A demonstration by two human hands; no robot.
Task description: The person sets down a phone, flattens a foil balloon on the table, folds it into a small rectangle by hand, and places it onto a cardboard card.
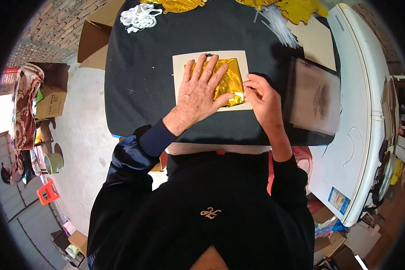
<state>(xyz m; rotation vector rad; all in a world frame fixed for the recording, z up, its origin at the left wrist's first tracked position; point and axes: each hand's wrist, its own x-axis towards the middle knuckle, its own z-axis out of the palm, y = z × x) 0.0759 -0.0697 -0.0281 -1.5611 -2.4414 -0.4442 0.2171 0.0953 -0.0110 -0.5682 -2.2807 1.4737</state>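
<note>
Two hands on the desk: left hand, right hand. One folded gold foil piece, on one cream card. One stack of clear sleeves at 3 o'clock. One white string bundle at 11 o'clock. One tan card sheet at 1 o'clock. Two more gold foil items at 12 o'clock, first, second. One bunch of clear straws. Two cardboard boxes on the floor at 9 to 10 o'clock, one, another.

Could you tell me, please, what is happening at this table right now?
A person sits at a black-covered table, folding a sheet of gold foil on a cream card. The left hand presses flat on the foil, while the right hand pinches its right edge. A stack of clear sleeves lies to the right, a bundle of white cord at the far left.
</note>
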